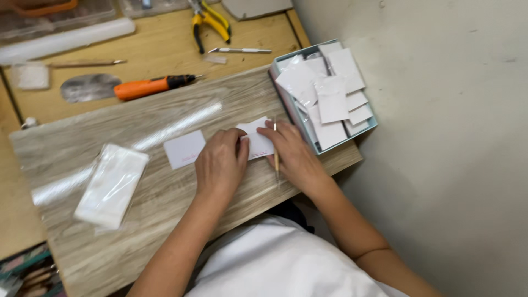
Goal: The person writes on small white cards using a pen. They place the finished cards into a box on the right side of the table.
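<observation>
Covering most of a white card (258, 144), the left hand (221, 165) presses flat; the right hand (294, 157) seemingly pinches a thin stick (276, 159).

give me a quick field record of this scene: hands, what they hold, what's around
left hand: pressing on small white card
right hand: on the same card, thin wooden stick held in its fingers
surface: grey wood-grain board
beside card: second white card
left: stack of clear plastic sleeves
right: pale blue box of white cards
behind: orange-handled tool, yellow pliers
</observation>
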